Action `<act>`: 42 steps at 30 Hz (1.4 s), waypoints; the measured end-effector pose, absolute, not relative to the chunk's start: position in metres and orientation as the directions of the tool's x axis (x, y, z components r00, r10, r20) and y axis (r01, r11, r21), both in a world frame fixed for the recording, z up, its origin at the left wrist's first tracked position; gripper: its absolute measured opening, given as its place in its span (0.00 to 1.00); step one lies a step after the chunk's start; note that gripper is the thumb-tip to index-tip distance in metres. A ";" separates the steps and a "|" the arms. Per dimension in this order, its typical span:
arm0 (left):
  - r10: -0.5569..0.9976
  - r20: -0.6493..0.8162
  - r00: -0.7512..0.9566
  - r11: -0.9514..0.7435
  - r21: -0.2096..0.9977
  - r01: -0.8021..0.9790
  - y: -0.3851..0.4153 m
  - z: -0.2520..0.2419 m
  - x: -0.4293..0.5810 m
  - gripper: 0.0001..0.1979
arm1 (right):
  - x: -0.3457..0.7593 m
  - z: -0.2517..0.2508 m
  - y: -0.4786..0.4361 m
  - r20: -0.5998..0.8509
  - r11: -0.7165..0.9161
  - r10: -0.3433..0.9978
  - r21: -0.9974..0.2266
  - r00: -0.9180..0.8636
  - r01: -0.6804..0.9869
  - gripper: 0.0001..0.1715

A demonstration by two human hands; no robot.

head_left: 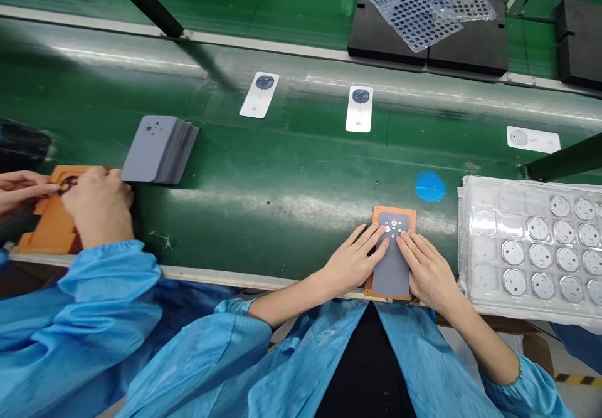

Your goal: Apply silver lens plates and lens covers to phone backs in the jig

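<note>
A grey panel [394, 261] with small round holes lies in an orange jig [409, 215] at the near edge of the green belt. My left hand [355, 260] rests on the panel's left side, fingers stretched flat, fingertips at the holes. My right hand [426, 266] lies on its right side, fingers likewise flat and pressing near the holes. Neither hand grips anything.
A clear tray [486, 242] of round white parts sits to the right. A blue disc [430, 187] lies beyond the jig. A co-worker's hands [96, 205] work at another orange jig [47, 230] on the left, beside a grey panel stack [157, 150]. White panels [360, 109] ride the belt.
</note>
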State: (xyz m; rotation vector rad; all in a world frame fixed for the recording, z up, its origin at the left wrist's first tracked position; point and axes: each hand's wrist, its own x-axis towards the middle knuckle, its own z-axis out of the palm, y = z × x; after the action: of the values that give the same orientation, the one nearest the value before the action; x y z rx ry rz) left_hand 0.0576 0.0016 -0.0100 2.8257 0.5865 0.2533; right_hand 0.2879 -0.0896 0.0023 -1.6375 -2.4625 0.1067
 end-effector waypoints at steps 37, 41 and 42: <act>0.718 0.586 0.376 -0.621 0.783 -0.034 -0.003 0.037 0.107 0.03 | 0.284 -0.010 -0.082 -0.148 -0.020 0.966 -0.859 0.211 -0.512 0.05; 0.748 0.556 0.362 -0.571 0.818 -0.074 -0.005 0.033 0.109 0.01 | 0.273 -0.003 -0.079 -0.230 -0.006 0.944 -0.733 0.239 -0.681 0.10; 0.777 0.520 0.355 -0.530 0.844 -0.078 -0.006 0.031 0.111 0.02 | 0.269 -0.003 -0.079 -0.208 0.008 0.944 -0.763 0.258 -0.646 0.11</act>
State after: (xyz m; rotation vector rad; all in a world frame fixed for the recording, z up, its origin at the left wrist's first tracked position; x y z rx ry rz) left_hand 0.1105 -0.0055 0.0309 1.7801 0.6177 1.2835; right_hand 0.2688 -0.0790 -0.0034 -0.8947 -0.4171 1.2997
